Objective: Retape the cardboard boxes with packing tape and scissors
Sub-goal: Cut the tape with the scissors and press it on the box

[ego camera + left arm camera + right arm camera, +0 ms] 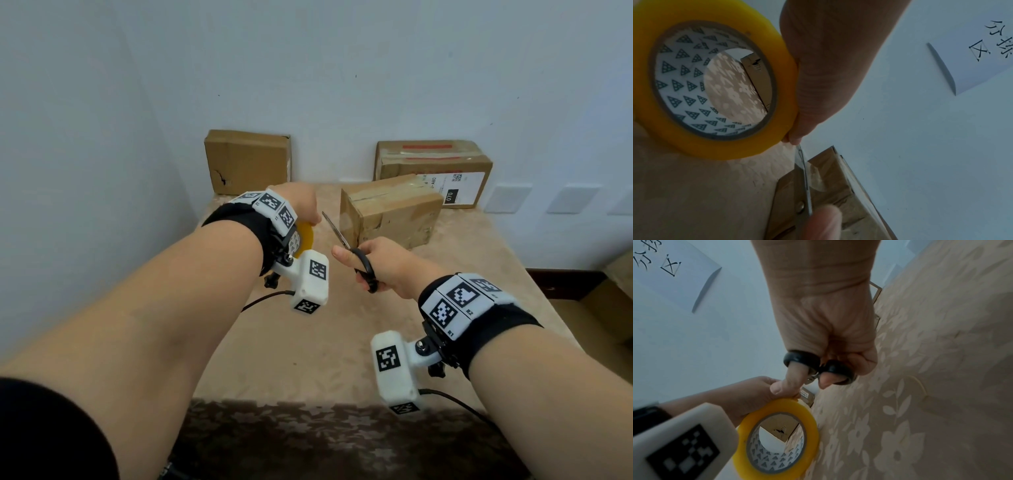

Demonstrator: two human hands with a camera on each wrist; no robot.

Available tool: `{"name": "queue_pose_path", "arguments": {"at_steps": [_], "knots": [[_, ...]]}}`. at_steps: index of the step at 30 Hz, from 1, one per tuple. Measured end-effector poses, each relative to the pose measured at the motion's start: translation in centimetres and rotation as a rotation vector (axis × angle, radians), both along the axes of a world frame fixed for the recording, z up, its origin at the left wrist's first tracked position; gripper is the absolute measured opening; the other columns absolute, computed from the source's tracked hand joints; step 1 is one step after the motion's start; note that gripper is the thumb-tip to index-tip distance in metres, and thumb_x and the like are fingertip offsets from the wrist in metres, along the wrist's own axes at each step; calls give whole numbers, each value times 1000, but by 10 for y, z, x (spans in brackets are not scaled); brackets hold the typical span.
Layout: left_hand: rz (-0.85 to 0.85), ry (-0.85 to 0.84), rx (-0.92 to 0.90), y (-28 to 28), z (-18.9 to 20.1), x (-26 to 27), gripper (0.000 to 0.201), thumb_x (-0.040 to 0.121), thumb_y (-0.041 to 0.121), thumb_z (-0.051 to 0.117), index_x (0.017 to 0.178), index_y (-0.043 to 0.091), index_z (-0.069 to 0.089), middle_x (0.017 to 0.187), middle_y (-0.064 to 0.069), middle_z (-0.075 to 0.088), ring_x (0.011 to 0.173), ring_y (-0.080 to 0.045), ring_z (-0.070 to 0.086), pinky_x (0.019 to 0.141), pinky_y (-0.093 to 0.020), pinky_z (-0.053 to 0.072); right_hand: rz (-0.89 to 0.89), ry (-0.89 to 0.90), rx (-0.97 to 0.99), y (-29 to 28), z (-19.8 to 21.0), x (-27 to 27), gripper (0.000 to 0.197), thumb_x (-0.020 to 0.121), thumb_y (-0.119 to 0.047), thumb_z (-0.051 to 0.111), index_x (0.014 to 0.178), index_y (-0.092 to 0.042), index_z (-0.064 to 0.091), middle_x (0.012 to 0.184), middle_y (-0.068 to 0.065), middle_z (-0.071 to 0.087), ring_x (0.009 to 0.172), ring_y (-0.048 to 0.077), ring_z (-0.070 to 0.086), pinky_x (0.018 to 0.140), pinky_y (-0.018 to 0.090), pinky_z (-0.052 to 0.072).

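Observation:
My left hand (301, 205) grips a yellow roll of packing tape (306, 236) above the table, left of the near cardboard box (390, 212). In the left wrist view the roll (719, 149) fills the upper left, held by the hand (828, 73). My right hand (380, 263) holds black-handled scissors (342, 240), thumb and fingers through the loops (797, 356). The blades (804, 178) point up toward the left hand's fingertips and look nearly together. A glossy clear strip shows on the box's (834, 183) near end beside the blades. The roll (812, 431) hangs below the right hand (828, 321).
Two more cardboard boxes stand against the back wall, one at the left (248, 161) and one with a white label at the right (433, 171). A beige floral cloth (308, 342) covers the table. A white paper sign (962, 48) hangs on the wall.

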State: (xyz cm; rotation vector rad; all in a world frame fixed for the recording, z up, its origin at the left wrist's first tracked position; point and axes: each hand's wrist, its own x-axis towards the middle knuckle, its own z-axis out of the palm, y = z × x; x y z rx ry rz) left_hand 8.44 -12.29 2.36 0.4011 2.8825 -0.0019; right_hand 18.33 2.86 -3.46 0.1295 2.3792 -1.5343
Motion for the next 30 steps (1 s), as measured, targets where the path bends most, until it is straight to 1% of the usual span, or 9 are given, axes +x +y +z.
{"name": "queue_pose_path", "arguments": {"at_steps": [5, 9, 11, 15, 21, 23, 26, 28, 30], "knots": [[-29, 40, 6, -2, -2, 4, 23, 91, 31, 55, 98, 13, 67, 93, -3, 67, 89, -22, 63, 68, -32, 45, 64, -52, -15, -1, 1, 3, 59, 82, -66, 55, 97, -10, 54, 65, 4, 55, 50, 14, 49, 56, 26, 45], [-37, 56, 32, -7, -5, 5, 24, 92, 31, 54, 97, 13, 69, 94, -3, 68, 88, -22, 63, 74, -35, 50, 42, -20, 16, 1, -2, 3, 50, 83, -63, 58, 89, -13, 54, 61, 2, 54, 52, 16, 49, 59, 28, 44], [-30, 61, 81, -14, -5, 4, 25, 92, 29, 53, 94, 10, 70, 92, -5, 69, 86, -23, 64, 76, -35, 52, 34, -27, 51, 6, -4, 5, 51, 83, -63, 57, 83, -12, 53, 59, 2, 54, 52, 18, 49, 55, 25, 42], [-28, 84, 181, -29, -5, 6, 25, 93, 25, 51, 81, 7, 65, 78, -6, 61, 70, -21, 54, 57, -26, 39, 119, -38, 283, 11, 0, 9, 65, 79, -70, 56, 83, -5, 58, 67, 13, 59, 63, 25, 54, 58, 26, 40], [-9, 115, 256, -39, -5, 15, 24, 93, 25, 50, 74, 11, 56, 73, -6, 49, 63, -19, 43, 54, -27, 33, 183, -61, 566, -5, 7, 6, 63, 75, -69, 63, 61, -11, 45, 57, 5, 52, 57, 23, 53, 63, 30, 45], [-8, 129, 270, -40, -5, 18, 22, 93, 25, 49, 75, 13, 56, 73, -6, 49, 64, -20, 43, 56, -27, 34, 243, -61, 693, -12, 10, 8, 60, 78, -64, 65, 60, -11, 45, 58, 5, 52, 55, 22, 51, 59, 29, 46], [-7, 150, 304, -45, -7, 22, 25, 95, 28, 49, 84, 12, 65, 77, -6, 60, 66, -20, 51, 60, -29, 40, 409, 11, 950, -21, 16, 14, 43, 91, -46, 59, 71, -9, 50, 67, 3, 47, 57, 17, 44, 49, 25, 36], [-7, 165, 338, -48, -8, 24, 26, 96, 29, 49, 92, 12, 67, 80, -3, 64, 70, -18, 55, 62, -29, 44, 489, 40, 1051, -22, 25, 16, 28, 93, -35, 58, 82, -8, 54, 74, 3, 48, 64, 17, 46, 51, 24, 35], [-8, 184, 363, -51, -9, 24, 25, 96, 31, 49, 94, 13, 67, 77, 1, 62, 67, -15, 54, 61, -28, 42, 464, 151, 1048, -18, 37, 14, 19, 93, -23, 51, 81, -10, 57, 76, 3, 54, 67, 20, 51, 56, 26, 42]]}}
